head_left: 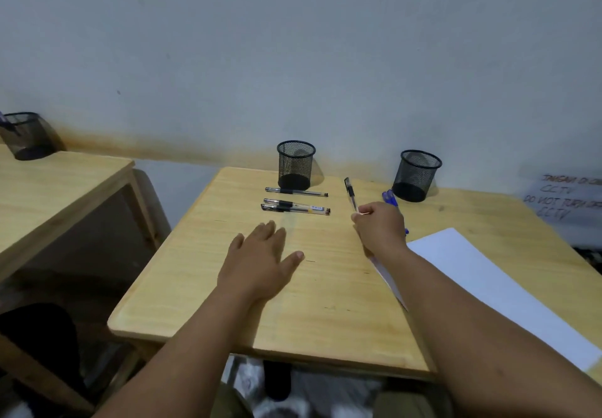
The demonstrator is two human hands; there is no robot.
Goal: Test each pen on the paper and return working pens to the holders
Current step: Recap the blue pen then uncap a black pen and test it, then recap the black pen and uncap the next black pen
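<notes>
Currently right hand (379, 225) grips black pen (351, 193), axis pointing away; paper (488, 274) lies just right. Left hand (260, 261) rests flat, empty.

The table (325, 287) is showing pale wood with a smooth, faintly satin grain. The two holders (295, 165) (416, 175) are standing as black wire mesh, matt and see-through. The lying pens (295, 192) are gleaming as clear glossy plastic with black rubbery-looking grips. The paper (488, 274) is lying white, smooth and matt. The wall (293, 59) is looking painted, dull and slightly stained.
</notes>
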